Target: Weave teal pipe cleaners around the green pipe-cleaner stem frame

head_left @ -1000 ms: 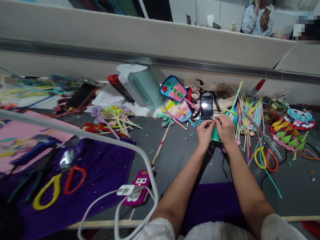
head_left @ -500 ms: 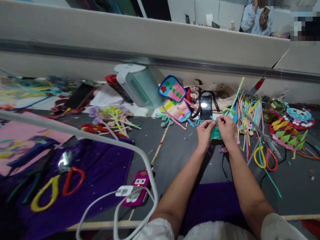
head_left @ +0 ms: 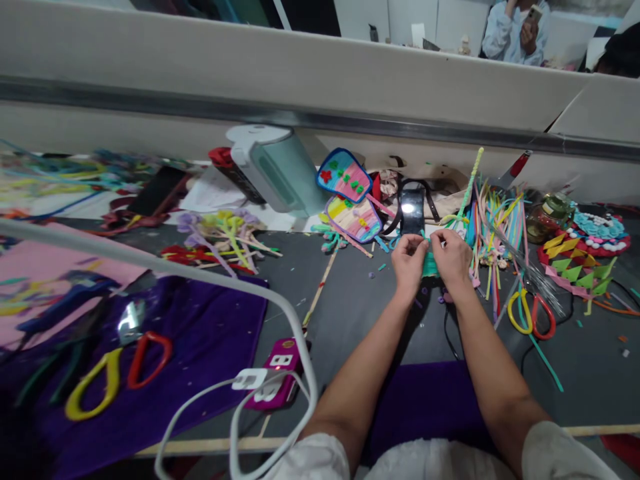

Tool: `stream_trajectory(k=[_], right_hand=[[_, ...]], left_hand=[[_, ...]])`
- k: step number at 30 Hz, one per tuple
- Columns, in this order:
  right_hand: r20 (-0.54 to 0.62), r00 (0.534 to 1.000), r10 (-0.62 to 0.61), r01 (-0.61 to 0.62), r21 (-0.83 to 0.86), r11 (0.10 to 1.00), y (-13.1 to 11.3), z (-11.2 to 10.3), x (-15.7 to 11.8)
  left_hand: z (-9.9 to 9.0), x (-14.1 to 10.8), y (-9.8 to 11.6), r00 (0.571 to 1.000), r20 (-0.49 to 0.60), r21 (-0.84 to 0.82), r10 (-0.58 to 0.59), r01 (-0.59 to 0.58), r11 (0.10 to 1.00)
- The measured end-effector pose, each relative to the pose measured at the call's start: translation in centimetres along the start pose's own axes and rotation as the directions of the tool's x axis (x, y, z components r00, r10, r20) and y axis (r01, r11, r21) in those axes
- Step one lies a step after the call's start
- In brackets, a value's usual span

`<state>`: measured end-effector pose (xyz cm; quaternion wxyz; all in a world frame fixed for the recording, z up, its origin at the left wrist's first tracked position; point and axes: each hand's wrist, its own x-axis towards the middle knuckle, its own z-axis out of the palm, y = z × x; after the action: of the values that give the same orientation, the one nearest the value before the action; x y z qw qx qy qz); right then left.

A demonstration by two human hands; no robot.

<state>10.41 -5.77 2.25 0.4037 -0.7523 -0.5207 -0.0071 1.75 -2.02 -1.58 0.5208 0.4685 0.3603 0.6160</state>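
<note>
Left hand (head_left: 409, 263), right hand (head_left: 455, 261) eased apart, pinching green piece (head_left: 430, 266); littered tabletop (head_left: 345, 307), pale wall (head_left: 175, 57).

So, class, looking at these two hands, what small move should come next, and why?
Perhaps a small press by the right hand along the upper edge of the green piece, with the left hand steadying it: both hands are close together there, though exactly what the right one pinches is too small to tell.

Craft piece (head_left: 430, 265) between left hand (head_left: 409, 267) and right hand (head_left: 451, 263); pitcher (head_left: 290, 177) left, far side; scissors (head_left: 115, 361) on cloth (head_left: 210, 353), near left; jar (head_left: 549, 217) far right.
</note>
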Motion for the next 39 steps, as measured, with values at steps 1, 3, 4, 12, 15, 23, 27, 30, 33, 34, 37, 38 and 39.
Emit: stream_trajectory(k=[1,3,4,12,15,23,27,30,33,34,37,38,39], right_hand=[[0.002,1.0,-0.001,0.001,-0.006,1.0,0.0,0.0,0.0],[0.001,1.0,0.007,-0.007,-0.01,1.0,-0.1,-0.1,0.0],[-0.001,1.0,0.011,-0.011,-0.007,1.0,-0.1,-0.1,0.0],[0.027,0.996,0.079,-0.08,0.02,0.997,-0.6,-0.4,-0.1],[0.018,0.996,0.089,-0.09,0.033,0.995,-0.8,-0.5,-0.2],[-0.004,0.995,0.099,-0.099,0.009,0.995,-1.4,-1.3,-0.2],[-0.007,0.997,0.077,-0.077,-0.026,0.997,-1.4,-1.5,-0.2],[-0.003,0.999,0.045,-0.045,-0.038,0.998,-1.3,-1.5,-0.2],[0.008,1.0,0.019,-0.018,-0.037,0.999,-1.1,-1.2,-0.3],[0.016,1.0,0.01,-0.009,-0.036,0.999,-1.1,-1.2,-0.2],[0.053,0.998,-0.039,0.04,-0.021,0.999,-0.8,-1.1,-0.2],[0.065,0.996,-0.057,0.058,-0.019,0.998,-0.8,-1.1,-0.1],[0.077,0.995,-0.071,0.073,-0.021,0.997,-0.8,-1.1,-0.1]], left_hand=[[0.0,-0.1,0.0,0.999,0.007,0.063,0.054,-0.054,0.997],[-0.1,-0.2,-0.1,0.993,0.031,0.152,0.118,-0.121,0.981],[-0.1,-0.3,-0.1,0.989,0.037,0.179,0.14,-0.144,0.973],[-0.3,-0.9,-0.2,0.955,0.064,0.278,0.288,-0.295,0.914],[-0.4,-0.9,-0.3,0.95,0.066,0.285,0.306,-0.312,0.906],[-0.5,-0.5,-0.2,0.949,0.076,0.287,0.306,-0.315,0.905],[-0.5,-0.4,0.4,0.938,0.126,0.306,0.323,-0.347,0.887],[-0.6,-0.2,1.0,0.946,0.13,0.325,0.296,-0.323,0.889],[-0.7,0.0,1.3,0.963,0.138,0.303,0.233,-0.265,0.915],[-0.6,0.1,1.2,0.969,0.137,0.282,0.204,-0.236,0.93],[-0.6,0.3,0.7,0.991,0.109,0.168,0.073,-0.091,0.982],[-0.6,0.4,0.5,0.995,0.097,0.116,0.021,-0.032,0.993],[-0.6,0.5,0.3,0.996,0.087,0.065,-0.026,0.021,0.998]])
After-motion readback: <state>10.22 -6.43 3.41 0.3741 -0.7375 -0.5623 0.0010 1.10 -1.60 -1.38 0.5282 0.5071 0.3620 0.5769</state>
